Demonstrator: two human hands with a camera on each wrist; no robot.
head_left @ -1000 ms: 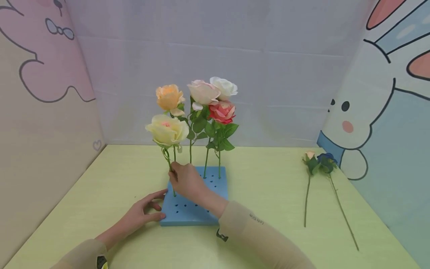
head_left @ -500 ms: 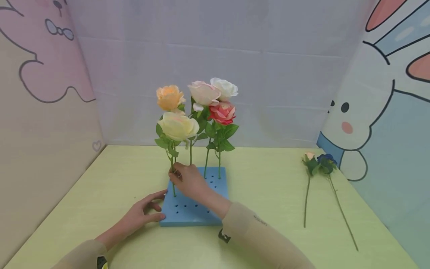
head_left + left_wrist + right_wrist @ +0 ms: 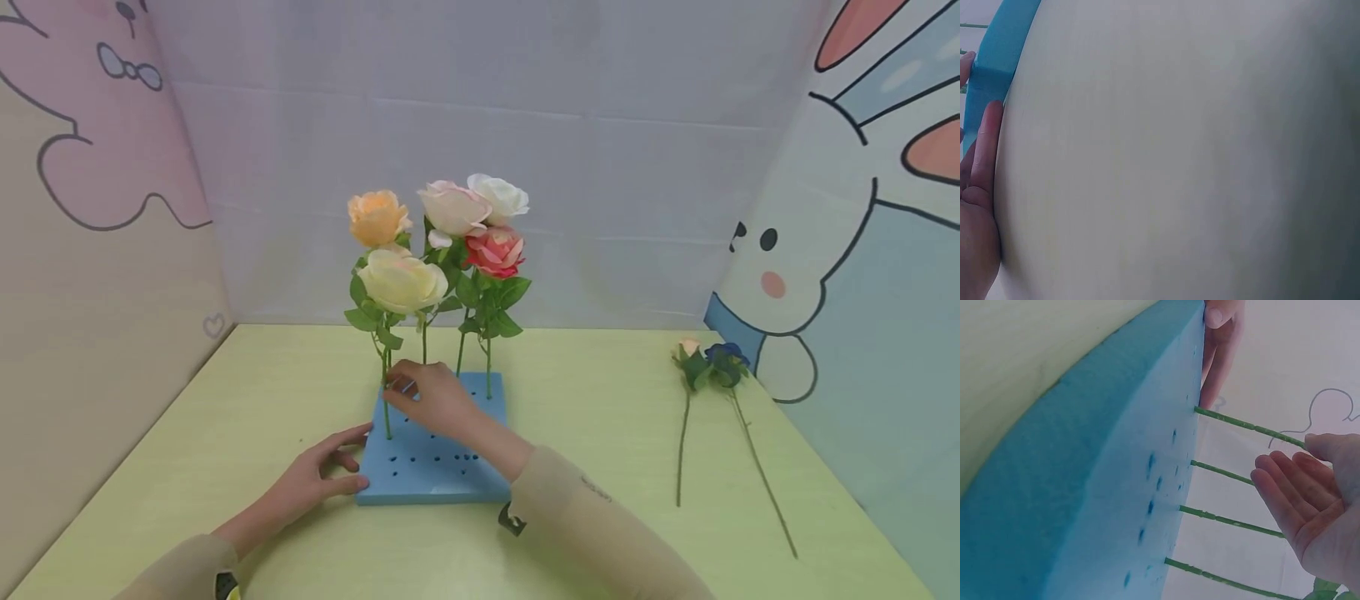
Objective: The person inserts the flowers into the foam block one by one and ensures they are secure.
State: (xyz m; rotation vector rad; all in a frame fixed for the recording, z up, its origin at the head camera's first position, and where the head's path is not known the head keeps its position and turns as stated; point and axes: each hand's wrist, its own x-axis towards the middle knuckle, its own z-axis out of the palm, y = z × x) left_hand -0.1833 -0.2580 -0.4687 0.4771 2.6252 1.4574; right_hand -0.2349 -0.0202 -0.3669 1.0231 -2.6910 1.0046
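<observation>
A blue foam block [image 3: 420, 487] with rows of holes lies on the table. In its left front part a cream artificial rose [image 3: 402, 282] stands upright, its green stem [image 3: 1247, 426] in a hole. My right hand [image 3: 438, 400] is beside this stem, fingers loose and thumb close to it; whether they touch is hard to tell. At the block's left edge, my left hand [image 3: 315, 475] rests with fingers and thumb against the side. Behind stand an orange rose [image 3: 377, 218], a pale pink rose [image 3: 452, 208], a white rose [image 3: 501, 197] and a red-pink rose [image 3: 495, 252].
On the right of the table [image 3: 592, 467] lie a peach rose [image 3: 688, 346] and a dark blue rose [image 3: 726, 357], their long stems toward me. A pale back wall [image 3: 585, 167] and printed side panels close in the table.
The cream rose has swung rightward and its stem stands straighter in the block. My right hand has shifted slightly right and its fingers have loosened from the stem. The left hand stays put.
</observation>
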